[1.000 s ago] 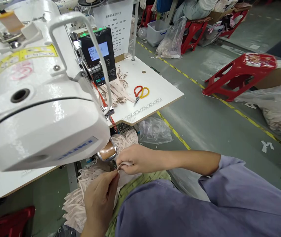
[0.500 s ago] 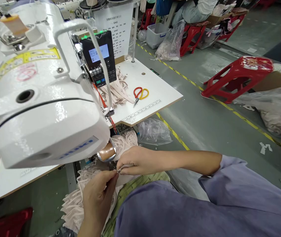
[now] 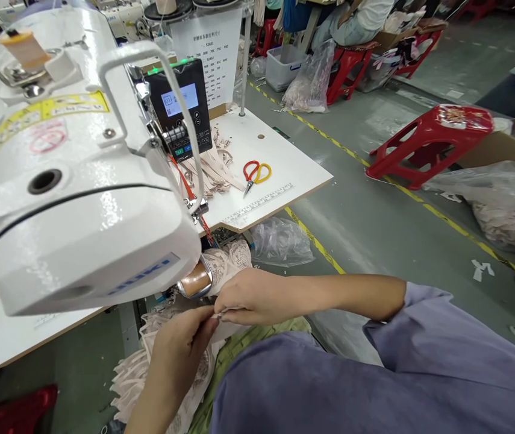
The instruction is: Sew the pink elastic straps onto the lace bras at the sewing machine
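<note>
My left hand (image 3: pixel 185 340) and my right hand (image 3: pixel 250 296) meet in front of the sewing machine (image 3: pixel 90 241), fingertips pinched close together. Between them is a small pale piece of fabric, mostly covered by the fingers; it looks like a strap or edge of the lace garment. Pale pink lace (image 3: pixel 232 259) lies over the machine's arm end, just beyond my right hand. Below my left hand hangs a bunch of ruffled lace garments (image 3: pixel 133 374). The machine's needle area is hidden behind its white head.
On the white table (image 3: pixel 305 163) lie scissors (image 3: pixel 256 176) with red and yellow handles and a heap of pale straps (image 3: pixel 214 172). A control panel (image 3: pixel 180 108) is fixed to the machine. Red stools (image 3: pixel 433 141) and plastic bags (image 3: pixel 510 208) stand on the floor. Another person (image 3: pixel 352 27) sits at the back.
My left hand and forearm have shifted slightly, the wrist moving left and the fingers up a little. Both hands keep their pinch on the fabric. The view has moved slightly.
</note>
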Motion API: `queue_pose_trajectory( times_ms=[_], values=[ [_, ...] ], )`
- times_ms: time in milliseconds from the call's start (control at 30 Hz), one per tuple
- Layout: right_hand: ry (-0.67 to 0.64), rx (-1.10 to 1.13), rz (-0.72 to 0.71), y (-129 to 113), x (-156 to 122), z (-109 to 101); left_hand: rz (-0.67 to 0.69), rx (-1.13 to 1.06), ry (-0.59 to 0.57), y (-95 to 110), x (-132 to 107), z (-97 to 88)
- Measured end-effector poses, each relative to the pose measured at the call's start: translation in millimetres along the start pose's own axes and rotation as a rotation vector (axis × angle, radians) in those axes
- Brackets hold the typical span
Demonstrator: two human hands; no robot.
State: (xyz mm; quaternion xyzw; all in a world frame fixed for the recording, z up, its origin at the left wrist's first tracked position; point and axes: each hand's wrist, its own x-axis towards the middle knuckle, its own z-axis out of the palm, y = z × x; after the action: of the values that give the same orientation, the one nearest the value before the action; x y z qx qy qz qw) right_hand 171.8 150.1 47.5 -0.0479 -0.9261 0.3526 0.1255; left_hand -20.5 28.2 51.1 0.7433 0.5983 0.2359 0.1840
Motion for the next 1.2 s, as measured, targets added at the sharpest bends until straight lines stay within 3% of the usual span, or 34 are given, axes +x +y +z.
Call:
queue_pose_trajectory(
  times_ms=[67,233,400,500,600,700,867,1000,1200],
  values=[
    [-0.002,0.034,0.044,0,0,1,0.086,0.087,-0.032,-3,4,-1.1],
    [0.116,0.079,0.150,-4,2,-1,0.201,0.315,0.062,-6,8,-2.6],
    [0.130,0.110,0.101,-3,21,-17,0.163,0.191,0.111,-8,7,-6.2],
    [0.105,0.126,0.153,4,39,-27,0.070,0.285,0.256,-14,6,-6.2],
    [0.109,-0.009,0.241,11,50,-30,0.212,0.514,0.393,-27,5,-3.8],
    [0.098,-0.113,0.275,11,54,-29,0.413,0.601,0.369,-43,2,-2.1],
    [0.095,-0.156,0.293,8,55,-28,0.478,0.638,0.292,-62,-2,-3.5],
    [0.175,-0.225,0.254,14,47,-18,0.428,0.733,0.277,-56,2,-2.9],
    [0.517,-0.435,0.026,20,22,9,0.168,0.813,0.180,-27,7,-0.6]
  ],
)
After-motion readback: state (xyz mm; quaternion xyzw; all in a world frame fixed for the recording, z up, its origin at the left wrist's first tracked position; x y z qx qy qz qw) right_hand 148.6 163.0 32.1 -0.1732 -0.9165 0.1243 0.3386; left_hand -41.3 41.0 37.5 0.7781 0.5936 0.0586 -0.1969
